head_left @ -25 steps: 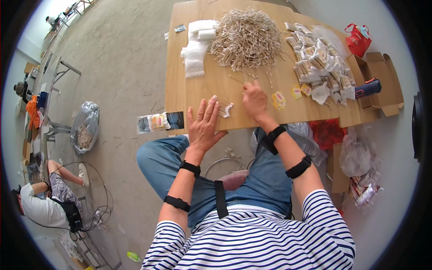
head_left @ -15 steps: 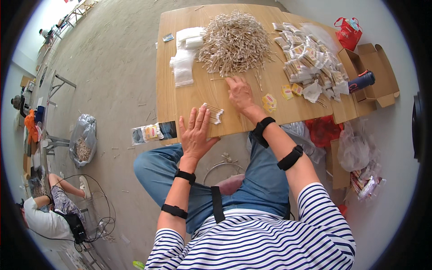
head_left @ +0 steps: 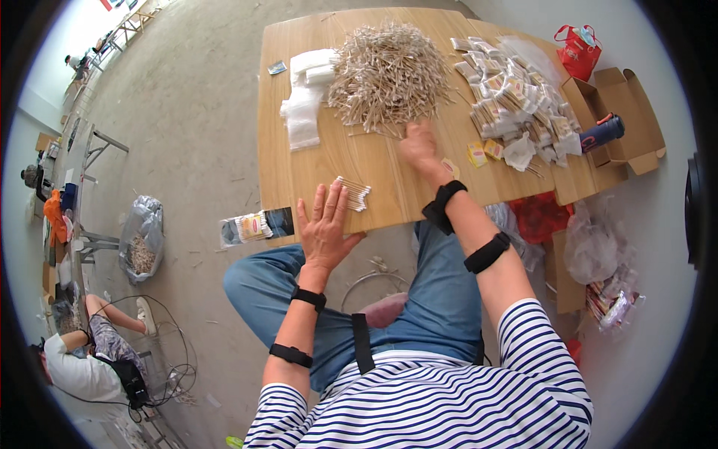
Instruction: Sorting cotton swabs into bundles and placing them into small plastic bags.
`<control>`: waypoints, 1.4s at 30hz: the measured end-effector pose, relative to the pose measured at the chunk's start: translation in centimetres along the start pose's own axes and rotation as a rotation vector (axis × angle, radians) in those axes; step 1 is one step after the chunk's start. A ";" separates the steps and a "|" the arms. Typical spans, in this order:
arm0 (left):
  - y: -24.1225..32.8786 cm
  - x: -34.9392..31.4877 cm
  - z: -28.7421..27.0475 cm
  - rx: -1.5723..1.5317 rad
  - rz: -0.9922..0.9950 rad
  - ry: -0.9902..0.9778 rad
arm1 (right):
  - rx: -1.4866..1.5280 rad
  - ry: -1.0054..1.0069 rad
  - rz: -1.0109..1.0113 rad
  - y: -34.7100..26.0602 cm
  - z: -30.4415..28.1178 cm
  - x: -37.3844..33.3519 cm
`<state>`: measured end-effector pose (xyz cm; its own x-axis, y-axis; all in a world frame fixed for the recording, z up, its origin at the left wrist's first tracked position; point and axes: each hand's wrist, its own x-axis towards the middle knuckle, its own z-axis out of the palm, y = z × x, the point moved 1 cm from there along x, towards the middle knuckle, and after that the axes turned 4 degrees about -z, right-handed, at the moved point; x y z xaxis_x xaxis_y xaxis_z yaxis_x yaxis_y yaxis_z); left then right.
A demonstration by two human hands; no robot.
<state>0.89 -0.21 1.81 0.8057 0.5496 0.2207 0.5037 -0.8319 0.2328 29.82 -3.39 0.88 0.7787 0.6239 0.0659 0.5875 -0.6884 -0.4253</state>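
My left hand lies flat near the table's front edge, fingers stretched out. Its fingertips touch the left end of a small row of cotton swabs laid side by side. My right hand is at the front right edge of a big heap of cotton swabs. Its fingers are curled in and slightly blurred; whatever they may hold is hidden. Left of my left hand, a bag of packed swabs lies on a dark packet at the table edge.
Clear plastic bags lie left of the heap. Filled swab packs are piled at the right, with yellow cards before them. A dark bottle rests by an open carton. A person sits at lower left.
My right hand has moved right along the heap's front edge, and its fingers have curled in. It now partly covers the nearest yellow cards. My left hand has stayed in place.
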 end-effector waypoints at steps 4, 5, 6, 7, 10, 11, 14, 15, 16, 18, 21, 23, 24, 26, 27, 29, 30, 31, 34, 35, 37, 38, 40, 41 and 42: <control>0.1 0.1 0.0 -0.004 -0.006 -0.014 | 0.218 -0.012 -0.165 -3.3 1.2 -0.7; 0.2 0.2 0.0 -0.015 0.002 -0.011 | 0.302 0.065 -0.217 -3.5 1.1 -0.9; 0.3 0.3 0.0 -0.017 0.004 -0.010 | 0.385 0.143 -0.268 -3.6 0.9 -1.1; 0.1 0.1 0.0 -0.015 -0.003 -0.010 | 0.386 0.139 -0.274 -4.0 0.6 -1.7; -0.3 -0.2 0.0 -0.005 -0.022 -0.016 | 0.197 0.039 -0.360 -4.6 0.1 -3.8; -0.2 -0.2 0.1 0.002 -0.024 -0.021 | 0.193 -0.044 -0.452 -4.6 0.4 -4.3; -0.1 -0.1 0.1 -0.008 -0.010 -0.012 | 0.135 -0.043 -0.562 -4.7 0.9 -4.0; -0.1 0.0 0.1 -0.008 -0.010 -0.011 | 0.082 0.040 -0.578 -4.7 0.9 -3.7; 0.0 0.0 0.2 -0.016 -0.009 -0.009 | 0.081 0.039 -0.584 -4.9 0.8 -3.4; 0.0 0.1 0.1 -0.024 -0.011 -0.004 | 0.231 0.060 -0.529 -4.7 0.3 -2.9; 0.0 -0.1 0.1 -0.019 -0.020 -0.010 | 0.198 0.071 -0.560 -4.9 -0.7 -2.9; -0.1 -0.3 0.0 -0.029 -0.012 0.005 | 0.175 0.039 -0.540 -5.1 -1.3 -3.5; -0.1 -0.2 0.0 -0.029 -0.014 0.001 | 0.151 0.012 -0.518 -5.2 -1.5 -3.9; -0.2 -0.2 0.0 -0.020 -0.014 -0.002 | 0.147 -0.064 -0.585 -6.2 -1.7 -6.5; -0.3 -0.3 0.0 -0.018 -0.021 -0.006 | 0.141 -0.134 -0.652 -6.7 -1.7 -8.1; -0.2 -0.2 0.1 -0.024 -0.015 0.012 | 0.073 -0.250 -0.649 -6.8 -2.0 -11.3; -0.3 -0.2 0.2 -0.022 -0.021 0.010 | 0.008 -0.366 -0.647 -7.0 -1.9 -12.5; -0.2 -0.1 0.2 -0.018 -0.013 0.014 | 0.010 -0.368 -0.647 -7.2 -1.9 -13.4; -0.2 -0.1 0.3 -0.003 -0.004 0.012 | -0.237 -0.377 -0.618 -7.9 -1.3 -15.2; -0.2 0.0 0.3 0.007 0.000 0.010 | -0.236 -0.373 -0.615 -7.7 -0.1 -15.6; -0.2 -0.1 0.3 0.014 0.006 0.013 | -0.336 -0.100 -0.621 -7.7 1.8 -16.4; -0.2 -0.1 0.3 0.019 0.008 0.015 | -0.335 -0.096 -0.620 -7.4 2.3 -16.6; -0.2 0.0 0.4 0.000 0.016 0.019 | -0.260 -0.013 -0.621 -7.2 2.7 -16.9; -0.3 -0.1 0.5 -0.021 0.021 0.022 | -0.258 -0.012 -0.625 -7.3 2.7 -17.0; -0.6 -0.2 0.5 -0.018 0.019 0.024 | -0.220 -0.030 -0.624 -7.3 2.7 -17.0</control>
<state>0.58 0.10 1.20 0.8074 0.5356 0.2475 0.4825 -0.8408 0.2455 11.67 -7.98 0.47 0.2734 0.9380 0.2133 0.9600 -0.2524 -0.1209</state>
